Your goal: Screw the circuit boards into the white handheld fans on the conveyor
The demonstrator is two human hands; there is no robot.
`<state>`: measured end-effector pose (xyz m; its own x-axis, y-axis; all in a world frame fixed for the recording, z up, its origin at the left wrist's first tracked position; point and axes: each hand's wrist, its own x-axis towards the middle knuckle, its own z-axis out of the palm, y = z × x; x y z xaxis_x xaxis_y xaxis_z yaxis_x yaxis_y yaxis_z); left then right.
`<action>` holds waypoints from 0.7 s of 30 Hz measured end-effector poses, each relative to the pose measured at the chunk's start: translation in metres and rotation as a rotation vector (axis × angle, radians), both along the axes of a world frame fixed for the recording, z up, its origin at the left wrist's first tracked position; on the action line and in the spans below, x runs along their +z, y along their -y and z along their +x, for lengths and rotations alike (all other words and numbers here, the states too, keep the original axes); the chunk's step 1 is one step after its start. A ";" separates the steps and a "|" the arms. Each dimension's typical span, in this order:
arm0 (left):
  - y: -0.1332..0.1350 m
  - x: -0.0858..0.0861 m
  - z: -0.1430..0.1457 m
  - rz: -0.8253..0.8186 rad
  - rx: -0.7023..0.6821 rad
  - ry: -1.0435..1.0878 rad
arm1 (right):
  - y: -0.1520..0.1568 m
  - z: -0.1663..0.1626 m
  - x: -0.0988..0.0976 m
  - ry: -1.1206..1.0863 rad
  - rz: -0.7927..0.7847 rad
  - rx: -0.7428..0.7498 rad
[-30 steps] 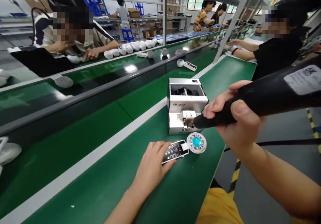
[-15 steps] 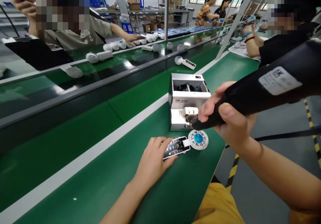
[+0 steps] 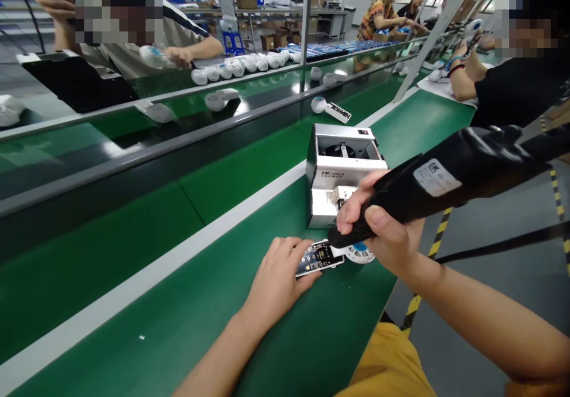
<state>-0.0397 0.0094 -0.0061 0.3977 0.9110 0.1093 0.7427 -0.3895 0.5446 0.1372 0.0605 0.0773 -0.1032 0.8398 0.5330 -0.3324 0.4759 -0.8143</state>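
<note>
My left hand (image 3: 278, 278) is closed round the handle end of an opened white handheld fan (image 3: 318, 257), whose black circuit board faces up. The fan's round head, with a blue centre, lies to the right and is partly covered. In my right hand (image 3: 385, 225) is a black electric screwdriver (image 3: 401, 189), tilted, its nose down over the board's end near the fan's neck. The bit's tip is hidden, so contact cannot be made out. Just behind them stands a silver screw feeder (image 3: 338, 174) with an open top.
A conveyor belt (image 3: 249, 165) runs along the left, carrying another opened fan (image 3: 336, 111). White fans (image 3: 243, 66) stand in a row across it, near a co-worker's hand (image 3: 180, 56). Another person (image 3: 521, 82) sits at right. A black cable (image 3: 503, 243) hangs beside the bench.
My right hand has brought the screwdriver left and down, from the screw feeder to over the fan's board. My left hand still holds the fan. The co-worker opposite has lifted a white fan.
</note>
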 end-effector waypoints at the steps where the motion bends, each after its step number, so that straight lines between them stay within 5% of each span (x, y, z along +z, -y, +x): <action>1: 0.000 0.000 0.000 0.001 -0.001 -0.002 | 0.000 -0.001 -0.001 -0.001 -0.004 0.005; 14: -0.002 -0.003 0.000 0.007 -0.013 0.007 | -0.009 -0.010 -0.014 0.032 -0.013 0.084; 17: -0.003 -0.002 0.000 -0.001 -0.001 -0.004 | -0.006 0.000 0.000 0.046 -0.010 0.057; 21: -0.003 -0.002 0.001 -0.013 0.004 -0.001 | -0.004 0.017 0.032 -0.013 0.045 -0.156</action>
<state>-0.0391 0.0121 -0.0079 0.3940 0.9140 0.0972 0.7450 -0.3795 0.5487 0.1538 0.0643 0.1095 0.0343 0.8203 0.5709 -0.2618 0.5587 -0.7870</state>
